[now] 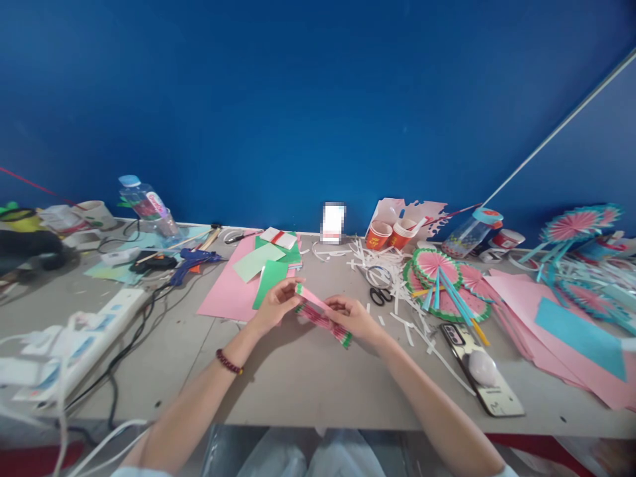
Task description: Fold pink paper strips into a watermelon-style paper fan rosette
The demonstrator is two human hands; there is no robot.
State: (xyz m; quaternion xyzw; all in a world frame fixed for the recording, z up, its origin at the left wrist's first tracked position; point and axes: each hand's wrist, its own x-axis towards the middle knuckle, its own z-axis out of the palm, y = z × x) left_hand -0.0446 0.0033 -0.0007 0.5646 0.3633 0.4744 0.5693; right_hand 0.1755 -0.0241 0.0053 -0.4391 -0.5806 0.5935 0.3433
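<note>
A pleated strip of pink paper with green ends point(320, 319) is held over the middle of the table, tilted down to the right. My left hand point(279, 301) pinches its upper left end. Around its middle and right part close the fingers of my right hand point(352, 317). Some folds are hidden behind the fingers. Left of my left hand lie green paper pieces point(271, 279) on a pink sheet point(223, 291). Black-handled scissors point(381, 295) rest beyond my right hand, among white paper scraps point(397, 281).
Finished pink and green paper fans point(440, 271) and a phone point(481, 371) lie on the right, near pink sheets point(517, 318). Two red paper cups point(379, 235) stand at the back. A blue glue gun point(193, 262), a power strip point(99, 341) and cables occupy the left.
</note>
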